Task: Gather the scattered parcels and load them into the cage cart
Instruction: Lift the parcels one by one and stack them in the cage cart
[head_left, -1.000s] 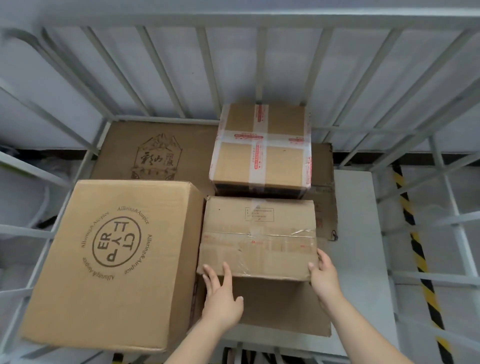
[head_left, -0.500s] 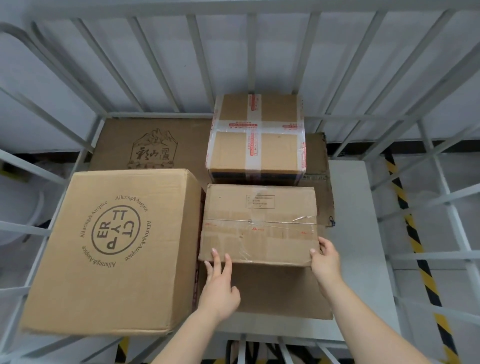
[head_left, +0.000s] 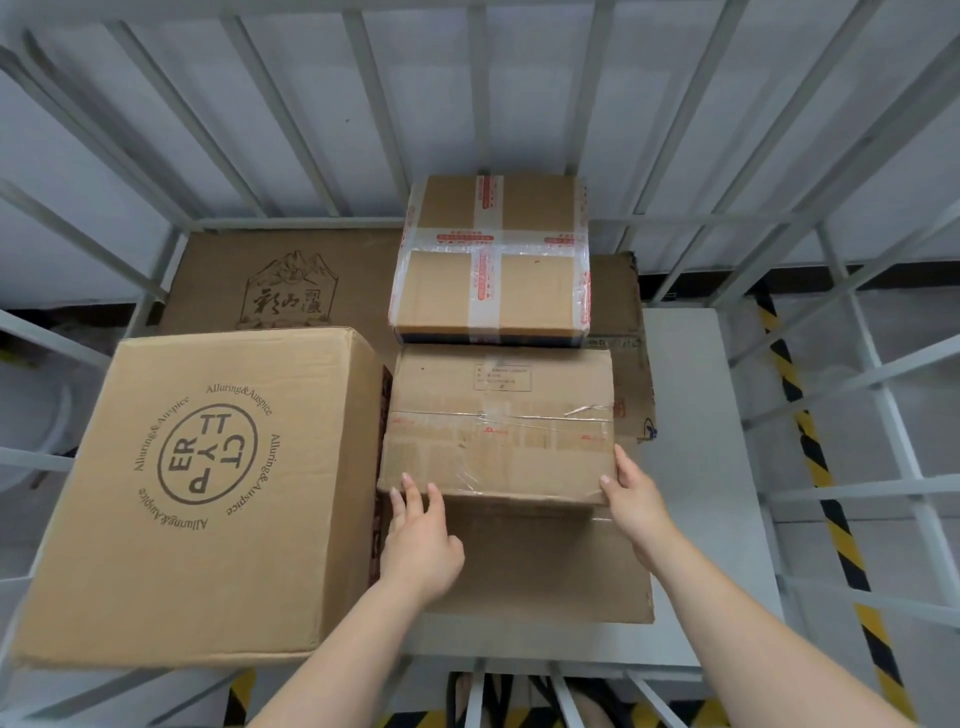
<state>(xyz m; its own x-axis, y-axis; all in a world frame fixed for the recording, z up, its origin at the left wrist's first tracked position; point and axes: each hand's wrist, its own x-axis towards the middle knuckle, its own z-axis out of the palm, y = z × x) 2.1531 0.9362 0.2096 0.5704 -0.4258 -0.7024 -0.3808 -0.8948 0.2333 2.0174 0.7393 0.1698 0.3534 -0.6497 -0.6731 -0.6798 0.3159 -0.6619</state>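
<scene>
Two hands bracket the taped parcel (head_left: 498, 426), which lies in the cage cart (head_left: 685, 415) with its long axis 9-to-3. At 7 o'clock the left hand (head_left: 421, 545) presses with straight fingers (head_left: 410, 486); the right hand (head_left: 639, 499) wraps the 5 o'clock corner. A cross-taped box (head_left: 493, 260) touches it at 12.

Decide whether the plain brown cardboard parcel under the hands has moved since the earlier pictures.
No. The plain brown cardboard parcel still butts against the red-and-white-taped cardboard box behind it, beside the large printed carton; only the view shifted.

A warehouse: white cage cart (head_left: 332, 130), taped parcels (head_left: 493, 260), hazard-striped floor (head_left: 810, 441).
</scene>
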